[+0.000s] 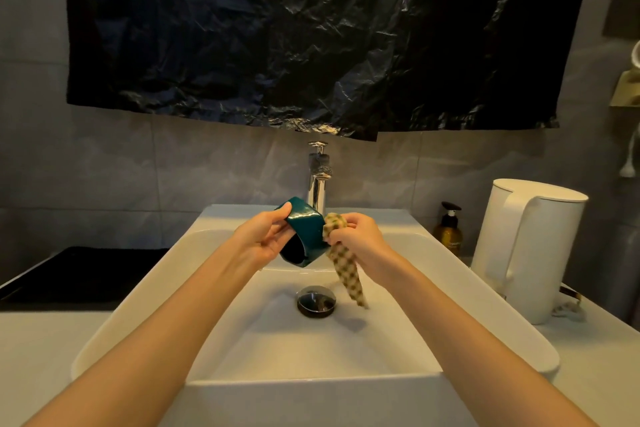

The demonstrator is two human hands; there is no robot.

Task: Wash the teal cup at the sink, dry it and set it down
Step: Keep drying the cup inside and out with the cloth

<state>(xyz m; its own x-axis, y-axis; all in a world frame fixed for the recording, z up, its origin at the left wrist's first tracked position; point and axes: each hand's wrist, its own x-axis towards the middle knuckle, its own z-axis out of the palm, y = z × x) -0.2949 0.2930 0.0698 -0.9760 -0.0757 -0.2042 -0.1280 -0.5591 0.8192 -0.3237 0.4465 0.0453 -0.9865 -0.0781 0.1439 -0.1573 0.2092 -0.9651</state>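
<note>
A crinkled black plastic sheet (311, 35) covers most of the grey tiled wall (104, 163), its lower edge hanging just above the chrome tap (318, 184). Below runs a white counter (41, 340) under dim, warm light. A white rectangular sink (311, 388) sits in the counter's middle and reaches its front edge. A flat black plate (79, 274) lies on the counter's left side, against the wall. A white kettle (530, 250), handle facing the sink, stands near the right edge of the counter. Between it and the tap, at the counter's back, stands 1 amber pump bottle (448, 234) with a black pump; its label carries writing too small to read.

Both bare forearms reach over the basin. The left hand (263, 239) grips the teal cup (306, 236), thumb on its upper edge and fingers curled beneath. The cup is tilted, its dark mouth facing down and towards the person, in the air over the back of the basin, just in front of the tap. The right hand (360, 236) pinches a bunched green-and-cream checked cloth (346, 267) against the cup's right side; the cloth's tail hangs down beside the round metal drain (316, 302).
</note>
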